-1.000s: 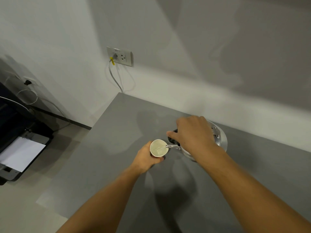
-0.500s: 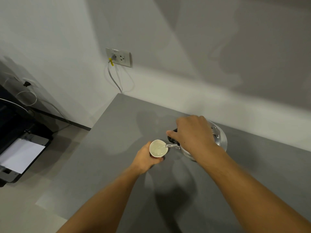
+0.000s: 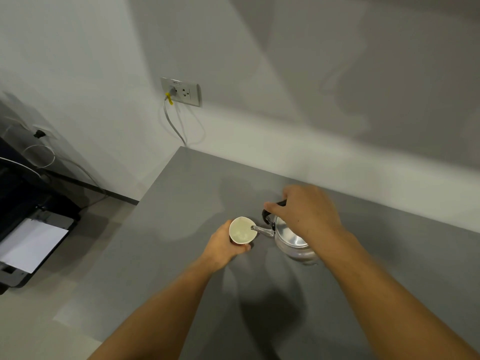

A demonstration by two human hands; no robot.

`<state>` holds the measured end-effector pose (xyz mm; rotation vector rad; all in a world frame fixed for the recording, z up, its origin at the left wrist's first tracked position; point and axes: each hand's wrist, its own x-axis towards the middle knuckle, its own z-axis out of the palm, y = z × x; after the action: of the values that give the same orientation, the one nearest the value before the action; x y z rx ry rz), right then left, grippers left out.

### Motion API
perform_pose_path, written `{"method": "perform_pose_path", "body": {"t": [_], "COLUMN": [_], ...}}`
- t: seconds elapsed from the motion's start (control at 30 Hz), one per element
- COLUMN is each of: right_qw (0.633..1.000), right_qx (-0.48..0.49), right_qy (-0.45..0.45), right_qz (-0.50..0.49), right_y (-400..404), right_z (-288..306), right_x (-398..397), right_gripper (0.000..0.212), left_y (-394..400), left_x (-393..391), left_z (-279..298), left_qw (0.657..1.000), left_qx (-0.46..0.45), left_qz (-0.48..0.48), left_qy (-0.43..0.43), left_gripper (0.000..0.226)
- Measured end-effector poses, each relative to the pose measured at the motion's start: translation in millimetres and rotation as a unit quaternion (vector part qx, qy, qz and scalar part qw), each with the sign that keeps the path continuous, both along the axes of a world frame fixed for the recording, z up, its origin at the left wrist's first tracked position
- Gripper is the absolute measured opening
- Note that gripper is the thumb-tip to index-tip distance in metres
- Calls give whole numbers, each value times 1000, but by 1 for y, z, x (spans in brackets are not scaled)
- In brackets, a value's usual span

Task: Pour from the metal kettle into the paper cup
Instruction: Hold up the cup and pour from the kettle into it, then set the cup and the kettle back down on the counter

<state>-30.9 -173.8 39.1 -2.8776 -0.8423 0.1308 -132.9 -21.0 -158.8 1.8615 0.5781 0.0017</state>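
Observation:
A white paper cup [image 3: 242, 230] stands on the grey table [image 3: 181, 229] with pale liquid inside. My left hand [image 3: 223, 248] wraps around its near side. To its right is the metal kettle [image 3: 291, 240], tilted so that its thin spout [image 3: 261, 229] reaches over the cup's right rim. My right hand [image 3: 306, 214] grips the kettle's black handle [image 3: 267, 214] from above and hides much of the lid and body.
The table ends at a left edge, with floor beyond it. A printer [image 3: 28, 229] holding white paper sits on the floor at the far left. A wall socket [image 3: 181, 91] with a grey cable hangs behind the table's far corner.
The kettle has tipped back a little and moved nearer to me, so more of its lid and black handle show. The cup and my left hand stay in place.

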Motion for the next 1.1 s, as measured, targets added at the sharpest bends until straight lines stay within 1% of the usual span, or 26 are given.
{"method": "perform_pose_path", "body": {"t": [0.13,0.3,0.47,0.63,0.8,1.0,1.1], "right_qw": [997,989,983,981,977,974,972], "right_qx": [34,63,99,115,139,143,149], "right_qy": [59,104,111,108,103,118,127], "right_qz": [-43,-81,-105,-116,-124,-129,-132], "right_y": [-10,-21,-30,-35,-42,-52,-57], "right_z": [-8,-16,-19,-20,-19,-19,-20], "right_x": [6,12,11,11,10,7,5], "right_gripper": [48,54,54,52,54,52,52], "left_y": [1,3,2,3,3,0,0], "left_x": [1,1,2,2,1,-2,-6], "left_z": [-6,-12,-11,-10,-9,1,7], "left_qw": [1000,1000,1000,1000,1000,1000,1000], "left_qx": [5,-2,-7,-16,-10,-16,-24], "left_qz": [4,12,11,10,11,10,14], "left_qy": [3,1,-1,7,12,14,12], "left_gripper": [64,67,69,72,76,71,75]}}
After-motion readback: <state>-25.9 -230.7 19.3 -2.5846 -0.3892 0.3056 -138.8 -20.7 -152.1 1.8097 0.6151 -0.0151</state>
